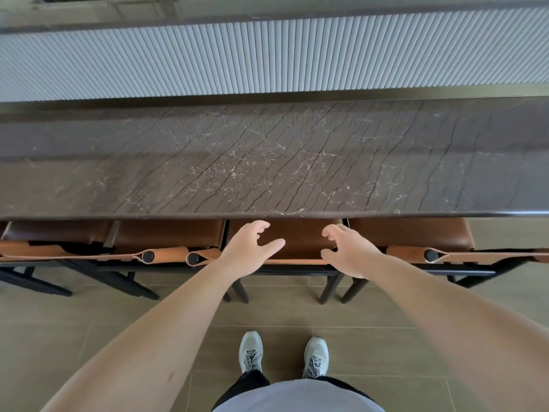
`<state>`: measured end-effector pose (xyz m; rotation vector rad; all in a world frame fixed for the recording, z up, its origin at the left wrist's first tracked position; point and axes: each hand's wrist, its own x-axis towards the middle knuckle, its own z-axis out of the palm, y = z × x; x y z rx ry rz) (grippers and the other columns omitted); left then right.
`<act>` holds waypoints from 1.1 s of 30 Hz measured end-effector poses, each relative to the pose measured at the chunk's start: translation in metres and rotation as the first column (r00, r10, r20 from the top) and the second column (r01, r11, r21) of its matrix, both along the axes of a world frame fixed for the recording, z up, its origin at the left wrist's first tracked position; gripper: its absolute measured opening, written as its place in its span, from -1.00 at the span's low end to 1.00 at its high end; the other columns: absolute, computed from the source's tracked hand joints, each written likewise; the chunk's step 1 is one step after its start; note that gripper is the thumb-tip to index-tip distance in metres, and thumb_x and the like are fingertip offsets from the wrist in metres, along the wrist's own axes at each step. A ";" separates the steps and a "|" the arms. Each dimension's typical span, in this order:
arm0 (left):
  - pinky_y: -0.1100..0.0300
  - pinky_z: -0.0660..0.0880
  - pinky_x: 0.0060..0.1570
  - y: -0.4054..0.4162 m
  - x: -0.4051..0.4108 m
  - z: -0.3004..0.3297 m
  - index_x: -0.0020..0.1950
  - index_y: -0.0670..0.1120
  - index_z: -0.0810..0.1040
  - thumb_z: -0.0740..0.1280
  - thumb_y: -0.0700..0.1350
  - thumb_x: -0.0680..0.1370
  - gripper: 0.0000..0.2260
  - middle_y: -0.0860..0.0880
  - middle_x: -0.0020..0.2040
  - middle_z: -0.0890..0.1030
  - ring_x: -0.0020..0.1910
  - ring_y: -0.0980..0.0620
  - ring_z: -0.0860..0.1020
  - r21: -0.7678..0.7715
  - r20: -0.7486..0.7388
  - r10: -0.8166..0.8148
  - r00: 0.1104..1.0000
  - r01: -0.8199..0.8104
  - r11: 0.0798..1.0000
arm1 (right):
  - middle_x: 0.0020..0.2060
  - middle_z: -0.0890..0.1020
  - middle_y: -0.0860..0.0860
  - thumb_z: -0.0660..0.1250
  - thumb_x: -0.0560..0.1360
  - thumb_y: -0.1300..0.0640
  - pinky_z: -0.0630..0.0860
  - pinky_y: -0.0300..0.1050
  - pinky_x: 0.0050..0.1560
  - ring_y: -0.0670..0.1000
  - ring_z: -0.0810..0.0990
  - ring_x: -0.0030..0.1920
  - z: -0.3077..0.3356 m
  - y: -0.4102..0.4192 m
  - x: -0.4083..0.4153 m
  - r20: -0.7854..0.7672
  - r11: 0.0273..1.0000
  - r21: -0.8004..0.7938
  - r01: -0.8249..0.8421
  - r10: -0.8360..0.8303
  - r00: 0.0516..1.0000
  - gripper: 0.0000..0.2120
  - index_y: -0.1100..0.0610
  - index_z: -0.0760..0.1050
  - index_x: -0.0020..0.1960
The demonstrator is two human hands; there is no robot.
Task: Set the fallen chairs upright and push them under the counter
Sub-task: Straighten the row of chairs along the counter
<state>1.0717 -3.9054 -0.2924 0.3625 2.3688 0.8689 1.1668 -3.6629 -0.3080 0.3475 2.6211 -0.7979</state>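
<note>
Several chairs with brown leather seats and black frames stand upright in a row, their seats tucked under the dark marble counter [267, 162]. The middle chair [297, 236] is straight ahead of me. My left hand [249, 248] hovers over its backrest at the left, fingers spread, holding nothing. My right hand [344, 248] is over the backrest's right end, fingers curled loosely, apparently touching its top edge. Neighbouring chairs stand at the left [169, 236] and right [410, 233]; a further one [56, 233] is at far left.
A ribbed grey panel [267, 60] runs behind the counter. Black chair legs [329, 286] stick out onto the tan tiled floor [89, 322]. My feet in grey sneakers [251, 352] stand a step back from the chairs.
</note>
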 end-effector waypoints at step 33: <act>0.07 0.54 0.02 0.009 0.162 0.069 0.20 -0.06 0.59 0.27 -0.04 0.63 -0.79 -0.06 0.03 0.71 0.02 -0.03 0.69 0.529 0.572 0.380 0.727 -0.681 0.506 | 0.00 0.70 0.11 0.40 0.45 0.05 0.61 -0.04 -0.11 0.09 0.68 -0.03 0.056 -0.024 0.142 0.288 0.127 -0.877 0.464 -0.635 0.717 -0.68 0.11 0.55 0.17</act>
